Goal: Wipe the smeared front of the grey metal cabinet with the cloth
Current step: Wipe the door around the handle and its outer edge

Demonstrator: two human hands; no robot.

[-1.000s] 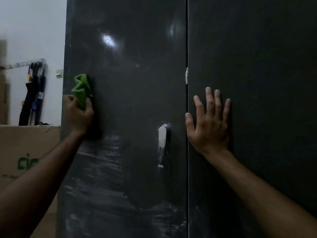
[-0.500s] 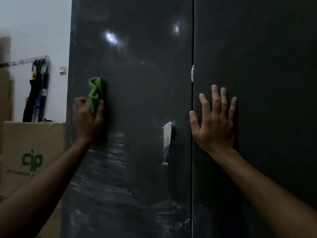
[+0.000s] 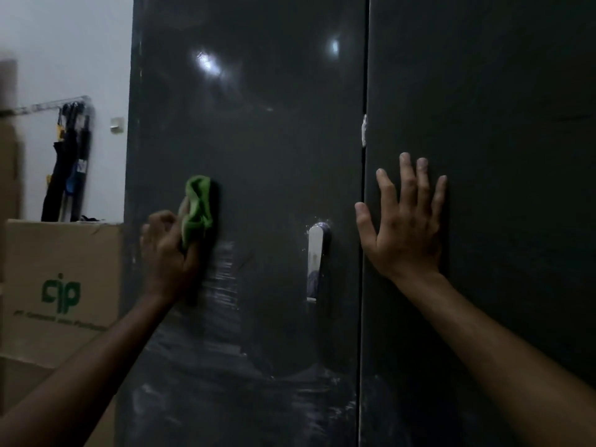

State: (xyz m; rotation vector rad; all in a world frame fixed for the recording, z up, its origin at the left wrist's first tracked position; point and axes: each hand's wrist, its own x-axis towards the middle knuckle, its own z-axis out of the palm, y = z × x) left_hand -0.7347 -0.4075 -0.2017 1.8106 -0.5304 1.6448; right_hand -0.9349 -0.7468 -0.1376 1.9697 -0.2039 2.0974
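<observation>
The dark grey metal cabinet (image 3: pixel 274 150) fills most of the view, with two doors split by a vertical seam. My left hand (image 3: pixel 167 253) grips a bunched green cloth (image 3: pixel 197 209) and presses it against the left door, left of the silver handle (image 3: pixel 315 253). Whitish smears (image 3: pixel 225 282) streak the left door just right of my left hand and spread across its lower part. My right hand (image 3: pixel 403 224) lies flat with spread fingers on the right door, just right of the seam.
A cardboard box (image 3: pixel 61 285) with green lettering stands left of the cabinet. Behind it, dark umbrellas (image 3: pixel 69 162) hang on a rail against a white wall. A small white mark (image 3: pixel 364 130) sits on the seam above my right hand.
My left hand has slid the cloth rightward across the left door, away from its left edge. My right hand has stayed flat on the right door.
</observation>
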